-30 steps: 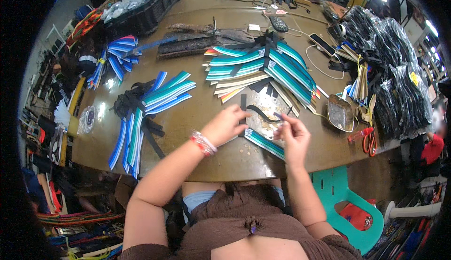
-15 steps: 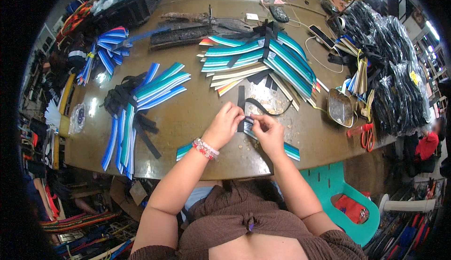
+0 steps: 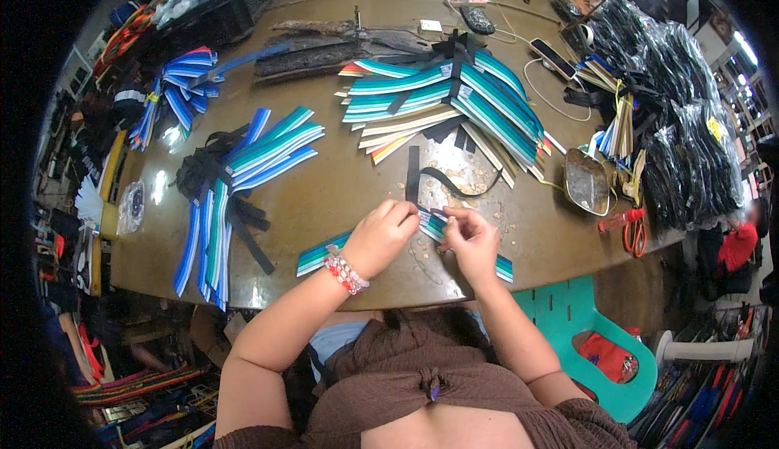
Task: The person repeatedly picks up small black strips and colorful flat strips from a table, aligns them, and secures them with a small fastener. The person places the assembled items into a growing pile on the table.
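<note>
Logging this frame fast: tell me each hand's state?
Left hand: closed, pinching the striped strip.
Right hand: closed, pinching the same strip.

Two bare forearms reach forward, the left hand (image 3: 381, 236) curled knuckles-up, the right hand (image 3: 472, 242) pinching fingertips beside it, almost touching.

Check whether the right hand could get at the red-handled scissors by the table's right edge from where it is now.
Probably yes. The right hand is pinching the striped strip together with the left hand, so it must let go first. The scissors lie in the open at the table edge; nothing lies across the bare tabletop between.
</note>
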Available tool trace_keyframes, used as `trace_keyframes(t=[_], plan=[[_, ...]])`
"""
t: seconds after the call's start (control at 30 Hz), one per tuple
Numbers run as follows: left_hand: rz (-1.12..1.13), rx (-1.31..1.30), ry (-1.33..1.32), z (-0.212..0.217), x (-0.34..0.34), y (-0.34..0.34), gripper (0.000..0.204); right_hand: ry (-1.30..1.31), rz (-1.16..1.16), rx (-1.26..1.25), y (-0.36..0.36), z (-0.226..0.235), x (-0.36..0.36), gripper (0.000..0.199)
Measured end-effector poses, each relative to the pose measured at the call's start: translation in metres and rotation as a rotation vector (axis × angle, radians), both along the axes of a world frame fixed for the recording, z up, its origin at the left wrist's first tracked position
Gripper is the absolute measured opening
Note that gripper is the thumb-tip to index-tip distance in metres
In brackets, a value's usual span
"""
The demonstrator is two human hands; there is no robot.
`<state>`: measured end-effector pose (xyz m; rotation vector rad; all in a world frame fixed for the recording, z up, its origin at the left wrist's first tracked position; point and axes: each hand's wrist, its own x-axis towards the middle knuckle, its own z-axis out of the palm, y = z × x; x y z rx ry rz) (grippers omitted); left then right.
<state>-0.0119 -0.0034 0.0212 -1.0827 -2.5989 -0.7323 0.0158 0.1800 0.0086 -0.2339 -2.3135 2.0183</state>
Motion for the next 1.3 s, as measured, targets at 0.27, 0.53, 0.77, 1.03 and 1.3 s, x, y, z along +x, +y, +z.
trace_keyframes(t=[0.27,0.53,0.77,1.03,1.3], plan=[[0.054,0.183,-0.054,-0.014,-0.003,0.000,0.009,0.374,0.037,0.403,-0.007,-0.001,0.009,0.015],[0.060,0.212,-0.070,-0.018,-0.006,0.000,0.009,0.318,0.081,0.429,-0.009,-0.001,0.009,0.014],[0.238,0.182,-0.081,-0.013,-0.004,-0.008,0.025,0.062,-0.049,-0.281,0.007,0.006,0.000,0.020],[0.378,0.577,-0.499,0.021,0.004,-0.033,0.024,0.148,0.565,0.602,0.023,0.048,-0.024,0.015],[1.050,-0.102,0.060,0.007,-0.022,-0.218,0.042,0.391,0.227,1.128,0.067,0.141,-0.199,0.017]])
